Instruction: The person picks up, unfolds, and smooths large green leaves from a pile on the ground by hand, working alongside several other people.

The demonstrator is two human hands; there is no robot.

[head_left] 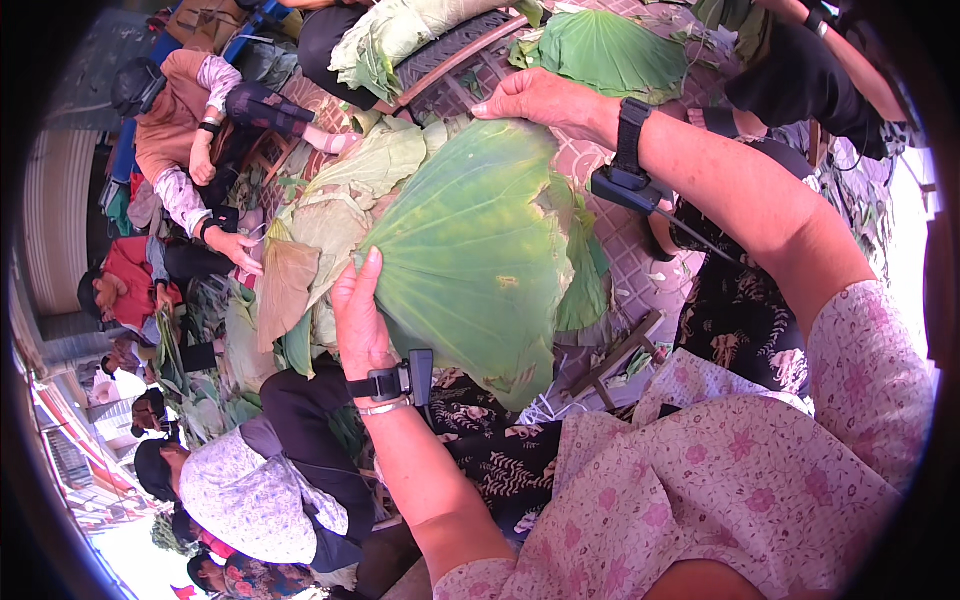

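Note:
A large green lotus leaf (470, 250), folded to a fan shape with yellowish patches and a ragged browned edge, is held up in front of me. My left hand (362, 310) pinches its narrow left corner, thumb on top and the other fingers mostly hidden behind. At the upper edge, my right hand (550, 102) has thumb and fingers closed on the leaf. Behind it lies a pile of paler, dried lotus leaves (340, 205), partly covered by the held leaf. More green leaves (585, 270) show past its right edge.
Another fan-shaped green leaf (610, 52) lies at the far side, near a bundle of pale leaves (400, 40). A person in a brown vest (185, 120) reaches toward the pile from the left. Other people sit along the left. A wooden stool (620, 355) stands on the paved floor.

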